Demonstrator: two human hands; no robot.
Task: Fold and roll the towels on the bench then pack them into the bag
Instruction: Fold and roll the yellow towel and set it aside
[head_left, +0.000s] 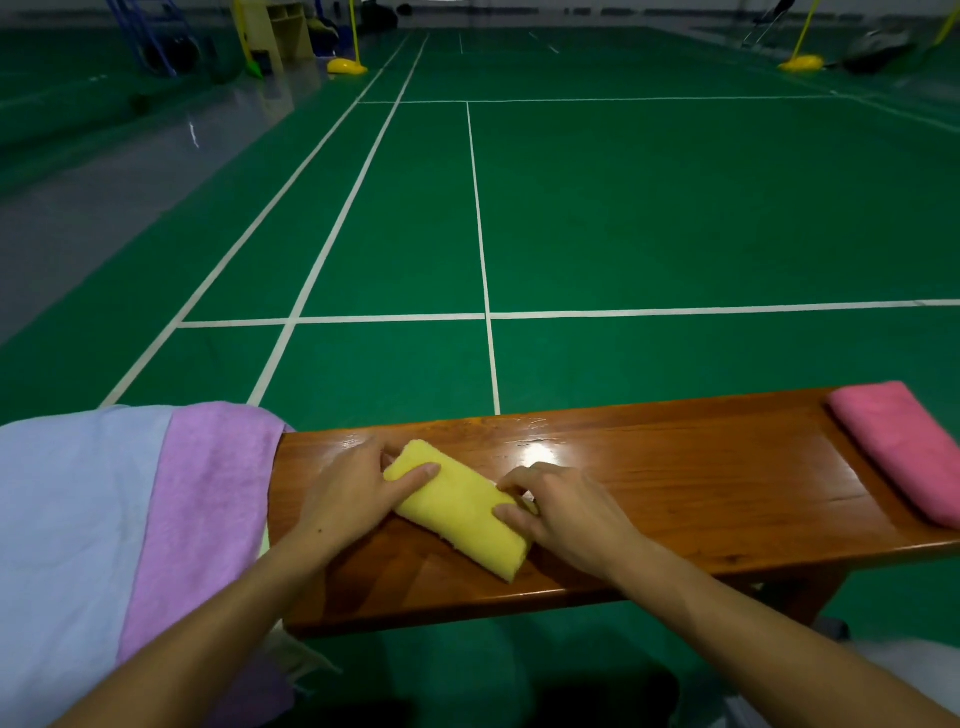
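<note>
While both hands bracket the yellow towel (457, 506), the roll looks close to finished — it lies slantwise near the middle of the wooden bench (701, 483), closer to the near edge. The left hand (353, 499) holds the far-left end, thumb on top; the right hand (561, 506) grips the near-right end with curled fingers. Judgement: keep even pressure at both ends so the roll stays tight and does not cone. A pink towel (904, 447) lies folded at the right end; purple (208, 499) and blue (67, 519) cloths drape the left end. No bag in view.
</note>
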